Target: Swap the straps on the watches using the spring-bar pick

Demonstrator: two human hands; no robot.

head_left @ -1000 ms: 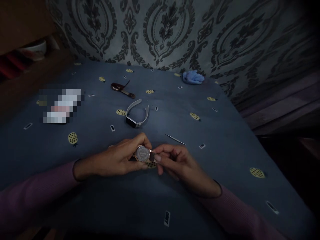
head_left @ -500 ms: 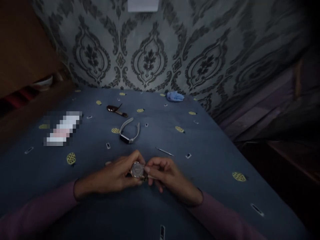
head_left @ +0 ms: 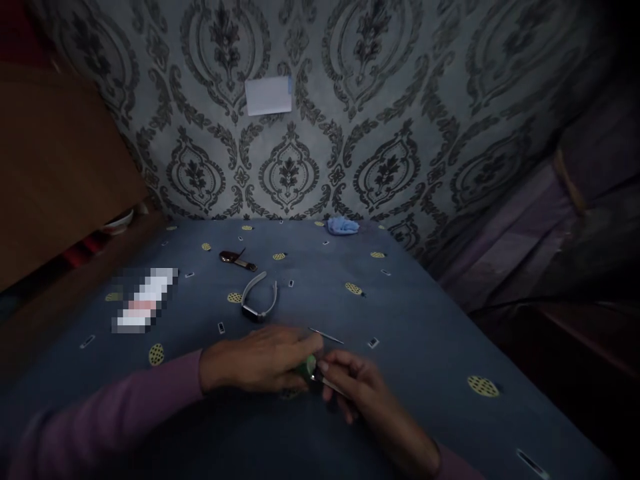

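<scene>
A wristwatch [head_left: 310, 366] with a green face is held low over the cloth, tilted and partly covered by fingers. My left hand [head_left: 265, 357] is closed around it from the left, thumb and fingers on its edges. From the right, my right hand [head_left: 363, 387] pinches at the watch's side with thumb and forefinger. A thin pale strip shows along that hand's fingers; I cannot make out what it is. Just beyond lies a slim metal tool [head_left: 326, 335]. Farther off rests a smartwatch [head_left: 254, 313] with a pale strap, its strap ends standing up.
A brown-strapped watch [head_left: 237, 260] lies farther back on the blue patterned cloth [head_left: 425, 333]. A crumpled blue cloth [head_left: 343, 226] sits near the wall. On the left is a blurred-out flat object [head_left: 145, 303], beside wooden furniture [head_left: 65, 173].
The view has tilted up, showing more wall. My left hand has turned over, back of the hand upward, and the watch now shows its green face instead of its round metal back.
</scene>
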